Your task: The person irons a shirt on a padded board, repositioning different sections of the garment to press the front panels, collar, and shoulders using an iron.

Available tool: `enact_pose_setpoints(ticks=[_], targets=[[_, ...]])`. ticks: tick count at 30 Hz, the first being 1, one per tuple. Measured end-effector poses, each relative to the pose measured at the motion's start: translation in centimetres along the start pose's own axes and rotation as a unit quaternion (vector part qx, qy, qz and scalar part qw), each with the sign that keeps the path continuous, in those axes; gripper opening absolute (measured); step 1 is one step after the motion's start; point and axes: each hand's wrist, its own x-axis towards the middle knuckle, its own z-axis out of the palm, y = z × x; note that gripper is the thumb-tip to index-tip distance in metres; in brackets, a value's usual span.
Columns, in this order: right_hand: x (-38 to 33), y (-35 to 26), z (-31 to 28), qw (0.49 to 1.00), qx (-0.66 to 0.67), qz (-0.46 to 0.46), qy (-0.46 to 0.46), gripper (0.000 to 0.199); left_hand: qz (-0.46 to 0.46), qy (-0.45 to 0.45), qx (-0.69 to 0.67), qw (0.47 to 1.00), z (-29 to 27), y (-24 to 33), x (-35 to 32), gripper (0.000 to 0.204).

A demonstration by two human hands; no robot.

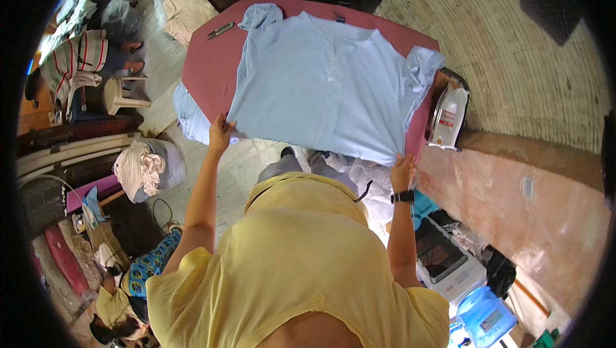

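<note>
Both hands are on the light blue shirt (327, 85), which lies spread flat on the maroon counter (205, 66), collar at twelve o'clock, hem at six. The left hand (220, 133) has its grip closed on the hem's seven o'clock corner; the right hand (403, 171) has its grip pinched shut on the five o'clock corner. The shirt's long axis runs straight away from both grips, twelve to six. An upright white iron (448, 117) stands at three o'clock, just beside the counter edge.
</note>
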Motion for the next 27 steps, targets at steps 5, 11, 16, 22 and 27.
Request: enact_pose_setpoints(ticks=[5,11,16,22,27], targets=[[0.4,-2.3,-3.7,0.985,-0.147,-0.087,-0.005,0.036,0.111,0.074,0.0,0.991,-0.5,-4.2,-1.8,0.028],[10.1,-23.0,0.3,0.934,0.15,-0.317,-0.063,0.025,0.088,0.21,-0.041,0.973,-0.1,6.5,12.2,0.053],[17.3,-36.5,11.6,0.913,0.239,-0.312,-0.111,0.039,0.085,0.159,-0.016,0.984,3.7,12.3,20.7,0.051],[21.2,-40.8,19.2,0.944,0.185,-0.205,-0.182,0.053,0.063,0.266,-0.157,0.949,1.7,10.5,18.6,0.026],[22.0,-38.9,20.6,0.942,0.208,-0.264,-0.018,0.055,-0.034,0.547,-0.018,0.836,-3.2,5.9,16.2,0.026]])
